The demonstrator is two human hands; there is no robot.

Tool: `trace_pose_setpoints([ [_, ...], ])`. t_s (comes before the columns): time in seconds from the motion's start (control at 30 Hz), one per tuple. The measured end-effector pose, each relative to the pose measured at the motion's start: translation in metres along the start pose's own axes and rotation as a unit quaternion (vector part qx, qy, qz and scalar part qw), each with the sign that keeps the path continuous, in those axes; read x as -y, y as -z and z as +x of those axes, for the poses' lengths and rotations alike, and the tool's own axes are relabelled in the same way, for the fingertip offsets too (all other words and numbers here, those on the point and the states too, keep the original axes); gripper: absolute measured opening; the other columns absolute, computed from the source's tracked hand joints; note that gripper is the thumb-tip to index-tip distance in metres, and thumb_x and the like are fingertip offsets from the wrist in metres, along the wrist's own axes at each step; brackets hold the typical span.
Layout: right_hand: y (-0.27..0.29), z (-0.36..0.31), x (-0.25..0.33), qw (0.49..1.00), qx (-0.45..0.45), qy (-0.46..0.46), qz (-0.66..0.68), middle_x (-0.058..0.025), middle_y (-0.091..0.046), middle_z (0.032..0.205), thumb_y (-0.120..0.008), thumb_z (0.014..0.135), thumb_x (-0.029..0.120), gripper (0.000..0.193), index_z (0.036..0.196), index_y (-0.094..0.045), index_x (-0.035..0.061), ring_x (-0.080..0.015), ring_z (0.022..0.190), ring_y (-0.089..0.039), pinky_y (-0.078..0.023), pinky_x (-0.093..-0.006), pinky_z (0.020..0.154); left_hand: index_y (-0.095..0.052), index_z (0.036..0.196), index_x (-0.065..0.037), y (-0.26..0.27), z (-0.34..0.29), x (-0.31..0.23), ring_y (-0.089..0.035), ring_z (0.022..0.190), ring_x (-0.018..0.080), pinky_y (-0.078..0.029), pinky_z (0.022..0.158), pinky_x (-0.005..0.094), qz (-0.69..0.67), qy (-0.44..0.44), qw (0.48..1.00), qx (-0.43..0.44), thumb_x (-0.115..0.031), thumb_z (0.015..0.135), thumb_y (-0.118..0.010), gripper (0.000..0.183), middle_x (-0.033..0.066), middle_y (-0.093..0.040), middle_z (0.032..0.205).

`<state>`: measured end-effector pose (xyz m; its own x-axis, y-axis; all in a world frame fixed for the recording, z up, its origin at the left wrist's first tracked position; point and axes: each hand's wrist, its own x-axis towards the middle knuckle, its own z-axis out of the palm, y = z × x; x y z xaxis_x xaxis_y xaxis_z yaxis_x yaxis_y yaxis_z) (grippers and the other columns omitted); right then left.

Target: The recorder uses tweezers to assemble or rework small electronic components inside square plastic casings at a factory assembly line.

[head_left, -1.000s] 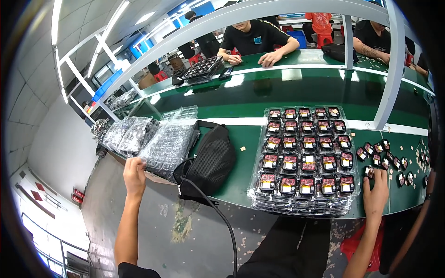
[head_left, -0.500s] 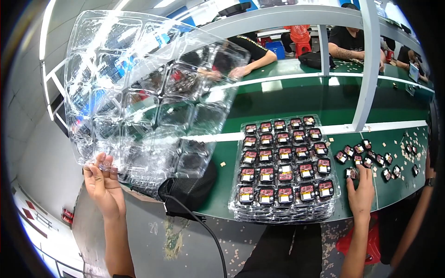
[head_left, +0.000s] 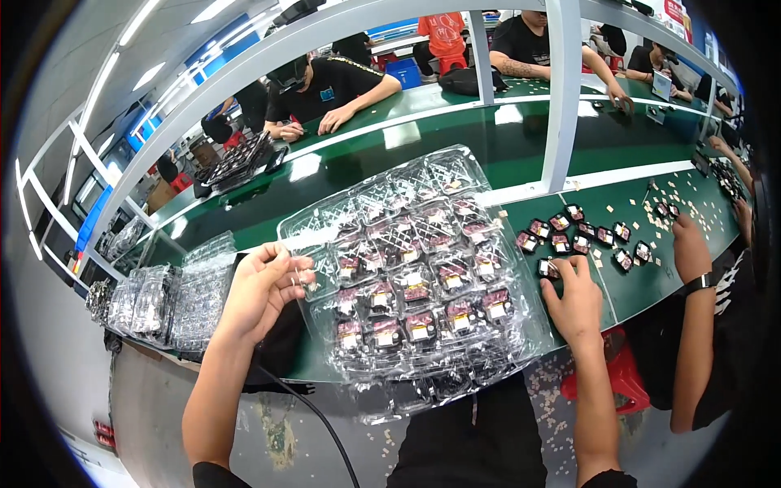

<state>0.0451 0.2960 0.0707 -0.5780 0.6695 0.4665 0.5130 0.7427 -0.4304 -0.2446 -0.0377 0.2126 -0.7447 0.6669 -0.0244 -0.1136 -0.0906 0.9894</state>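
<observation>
Clear plastic, moulded into rows of pockets, makes up the tray (head_left: 411,244) at the left hand (head_left: 272,286), its glare lying over the pink-labelled black packs (head_left: 421,327) seen through it above the near edge of the green table (head_left: 634,294). The left forearm climbs from the lower edge, leaning inward to a raised wrist; the palm is turned toward the tray, fingers curled, with thumb and fingertips pinched together on the tray's left rim. The right forearm rises nearly straight, and the right hand (head_left: 576,305) reaches over the table with its back uppermost, thumb and forefinger parted around one small black case (head_left: 547,268); whether they grip it or merely touch it, I cannot tell. More loose cases (head_left: 581,245) lie just beyond that hand. Reflections blur the packs' labels, and how far the tray sits above the packs, or whether it rests on them, is hard to make out. Behind the left wrist, a black bag (head_left: 278,350) is mostly hidden, with a black cable (head_left: 325,439) running off the lower edge. At the right, a neighbour's arm (head_left: 693,325) is partly lost in the dark rim.
</observation>
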Motion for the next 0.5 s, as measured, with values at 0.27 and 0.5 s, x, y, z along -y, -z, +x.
trace_pose_setpoints([
  [0.27,0.004,0.0,-0.002,1.0,0.017,-0.012,0.009,-0.0103,-0.059,0.109,-0.075,0.086,0.021,0.031,0.114,-0.067,0.0101,-0.0352,0.083,-0.069,-0.054,-0.0464,0.071,-0.058,0.11,-0.005,-0.001,0.088,0.007,-0.07,0.089,0.0165,-0.057,0.073,0.0285,0.124,0.068,0.989,-0.034,-0.019,0.105,-0.057,0.015,0.0115,-0.07,0.104],
  [0.5,0.003,0.002,-0.004,1.0,-0.001,-0.001,0.012,-0.0108,-0.06,0.109,-0.074,0.087,0.02,0.03,0.114,-0.066,0.0101,-0.0358,0.082,-0.069,-0.054,-0.0461,0.071,-0.061,0.118,0.004,0.004,0.117,0.026,-0.064,0.084,0.0124,-0.053,0.069,0.0275,0.254,0.037,0.966,-0.044,-0.021,0.102,-0.062,0.031,0.0092,-0.068,0.102],
])
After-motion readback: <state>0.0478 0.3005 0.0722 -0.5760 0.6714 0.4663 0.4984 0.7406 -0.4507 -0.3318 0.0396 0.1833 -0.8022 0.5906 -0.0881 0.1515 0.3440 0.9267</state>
